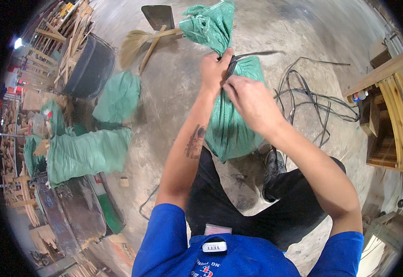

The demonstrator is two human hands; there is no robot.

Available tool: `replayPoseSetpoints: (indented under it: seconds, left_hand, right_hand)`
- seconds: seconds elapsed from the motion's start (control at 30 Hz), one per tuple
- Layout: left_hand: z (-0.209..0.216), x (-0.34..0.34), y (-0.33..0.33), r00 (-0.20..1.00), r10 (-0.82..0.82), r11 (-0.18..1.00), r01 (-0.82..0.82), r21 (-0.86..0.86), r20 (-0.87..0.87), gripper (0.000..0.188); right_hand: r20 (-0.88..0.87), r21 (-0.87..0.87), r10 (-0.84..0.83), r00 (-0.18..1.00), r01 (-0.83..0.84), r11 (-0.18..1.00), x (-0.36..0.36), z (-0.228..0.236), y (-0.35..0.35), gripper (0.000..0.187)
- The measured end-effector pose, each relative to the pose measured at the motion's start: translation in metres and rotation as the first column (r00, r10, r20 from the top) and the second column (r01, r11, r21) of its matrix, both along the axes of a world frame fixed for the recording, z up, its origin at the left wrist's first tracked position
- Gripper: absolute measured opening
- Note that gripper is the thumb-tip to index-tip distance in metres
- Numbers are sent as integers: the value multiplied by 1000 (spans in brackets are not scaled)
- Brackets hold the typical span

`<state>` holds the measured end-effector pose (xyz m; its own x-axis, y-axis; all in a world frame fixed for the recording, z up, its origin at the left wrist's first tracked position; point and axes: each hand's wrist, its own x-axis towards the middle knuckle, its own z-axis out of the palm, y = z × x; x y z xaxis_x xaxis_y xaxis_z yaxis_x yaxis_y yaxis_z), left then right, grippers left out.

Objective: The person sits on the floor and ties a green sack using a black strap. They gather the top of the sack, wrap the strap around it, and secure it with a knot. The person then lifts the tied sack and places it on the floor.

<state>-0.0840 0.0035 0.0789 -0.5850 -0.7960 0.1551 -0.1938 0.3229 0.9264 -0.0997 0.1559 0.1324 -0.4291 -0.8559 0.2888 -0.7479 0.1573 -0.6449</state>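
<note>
A green woven sack (236,124) lies on the floor in front of my knees, full below and gathered at its neck. Beyond the neck its loose top (208,25) flares out. My left hand (214,71) is closed around the gathered neck. A flat black strap (232,69) wraps the neck, one end sticking out to the right. Just below it, my right hand (252,101) is closed, thumb and fingers pinched at the strap; its fingertips are partly hidden.
Loose black strapping (305,92) is tangled on the floor at right. A broom (134,46) and a dustpan (157,17) lie far left, near a dark tub (88,69) of wood scraps. More green sacks (88,154) are at left; a wooden frame (395,120) stands at right.
</note>
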Motion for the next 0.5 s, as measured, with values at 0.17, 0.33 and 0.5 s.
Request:
replayPoseSetpoints:
  seconds: [0.17, 0.33, 0.5]
  left_hand:
    - [22, -4, 1, 922, -276, 958, 242, 152, 272, 50]
    - [43, 7, 0, 826, -532, 792, 408, 454, 186, 34]
    - [38, 15, 5, 853, -518, 833, 486, 264, 61, 35]
  right_hand:
    - [56, -118, -33, 998, 39, 992, 12, -18, -1, 13]
    - [-225, 21, -45, 973, 51, 998, 13, -27, 6, 15]
    - [-249, 54, -16, 968, 30, 998, 7, -29, 5, 22]
